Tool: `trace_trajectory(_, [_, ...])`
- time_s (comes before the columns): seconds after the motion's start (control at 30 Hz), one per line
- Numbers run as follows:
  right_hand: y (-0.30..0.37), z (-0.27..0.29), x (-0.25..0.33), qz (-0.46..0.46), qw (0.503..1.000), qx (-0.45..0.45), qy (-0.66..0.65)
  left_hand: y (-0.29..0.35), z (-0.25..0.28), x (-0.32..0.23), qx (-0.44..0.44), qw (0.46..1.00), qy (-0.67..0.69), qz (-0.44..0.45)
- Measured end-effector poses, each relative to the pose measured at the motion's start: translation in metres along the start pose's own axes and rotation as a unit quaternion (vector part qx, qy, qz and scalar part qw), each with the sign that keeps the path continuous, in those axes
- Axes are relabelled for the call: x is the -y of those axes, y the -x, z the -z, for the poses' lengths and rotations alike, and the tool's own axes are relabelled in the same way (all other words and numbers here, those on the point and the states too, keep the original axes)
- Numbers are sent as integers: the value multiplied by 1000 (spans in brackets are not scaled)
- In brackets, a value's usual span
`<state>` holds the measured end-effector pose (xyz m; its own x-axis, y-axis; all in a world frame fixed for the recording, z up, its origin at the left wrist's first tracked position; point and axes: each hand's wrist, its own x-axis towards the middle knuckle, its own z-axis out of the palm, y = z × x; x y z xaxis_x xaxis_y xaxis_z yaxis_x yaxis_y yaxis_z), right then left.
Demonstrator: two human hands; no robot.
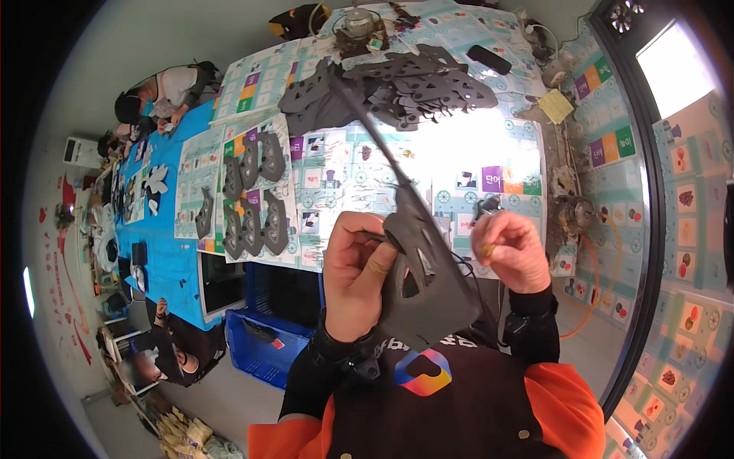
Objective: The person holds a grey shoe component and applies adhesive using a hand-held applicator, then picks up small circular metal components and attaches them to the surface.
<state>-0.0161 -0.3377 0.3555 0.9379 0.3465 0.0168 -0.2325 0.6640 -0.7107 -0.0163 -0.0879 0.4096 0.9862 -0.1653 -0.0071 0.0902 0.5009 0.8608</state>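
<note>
My left hand (355,275) grips the edge of a dark grey moulded panel (432,310) with cut-out openings, thumb on its near face. The panel is tilted up in front of my chest. A long narrow dark strip (375,134) runs from beside it toward the far side of the table; whether it is part of the panel I cannot tell. To the right of the panel and apart from it, my right hand (516,252) pinches a small yellowish piece (487,249) between thumb and fingertips. Behind that hand lies a small dark object (489,204), partly hidden.
Several similar grey parts (250,161) lie in rows at the table's left, and a large heap (405,88) sits at the back. A black case (489,59) is behind. A blue crate (256,352) stands lower left. Other people (164,96) work at a blue table (172,260).
</note>
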Motion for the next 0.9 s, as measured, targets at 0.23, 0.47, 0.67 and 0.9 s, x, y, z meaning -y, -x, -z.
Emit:
trace_trajectory(0.23, [11, 6, 8, 39, 997, -59, 29, -3, 14, -7, 47, 995, 75, 45])
trace_trajectory(0.47, [13, 11, 3, 47, 996, -74, 18, -14, 16, -6, 175, 956, 232, 39])
trace_trajectory(0.67, [14, 15, 3, 53, 994, -93, 23, -15, 16, -5, 228, 922, 311, 19])
trace_trajectory(0.9, [13, 15, 0, 63, 993, -94, 22, -7, 8, -16, 130, 895, 424, 55])
